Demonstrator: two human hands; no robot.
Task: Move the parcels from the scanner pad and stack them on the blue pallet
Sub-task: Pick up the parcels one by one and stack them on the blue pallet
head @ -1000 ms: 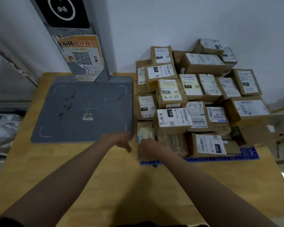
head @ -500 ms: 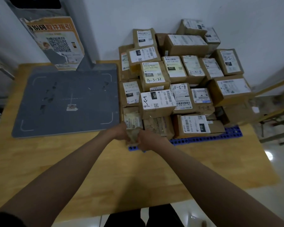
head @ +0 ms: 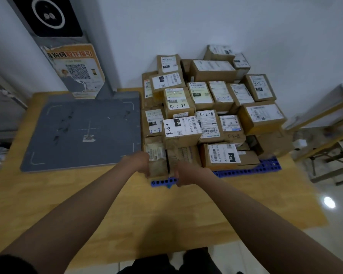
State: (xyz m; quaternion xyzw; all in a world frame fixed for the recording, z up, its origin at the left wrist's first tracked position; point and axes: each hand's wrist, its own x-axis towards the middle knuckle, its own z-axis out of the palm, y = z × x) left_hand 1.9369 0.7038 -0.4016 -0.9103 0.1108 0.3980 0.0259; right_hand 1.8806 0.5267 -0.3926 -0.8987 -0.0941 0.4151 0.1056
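My fingers hidden behind the small parcel (head: 156, 159), blue pallet (head: 265, 168) mostly covered by stacked boxes, only its front edge showing, labels behind that parcel too blurred to read, scanner post (head: 53, 36) cut off at top edge.

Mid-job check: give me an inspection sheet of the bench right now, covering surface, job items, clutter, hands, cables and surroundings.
Surface: wooden table, bare wood at the near side.
Job's things: grey scanner pad carries no parcel, only a small label scrap. Blue pallet is stacked with labelled cardboard parcels. A small parcel sits at its front left corner.
Clutter: nothing seen beyond the scrap.
Hands: left hand and right hand flank the small parcel; grip cannot be told.
Cables: nothing seen.
Surroundings: scanner post with QR poster behind the pad, white wall, tiled floor at right.
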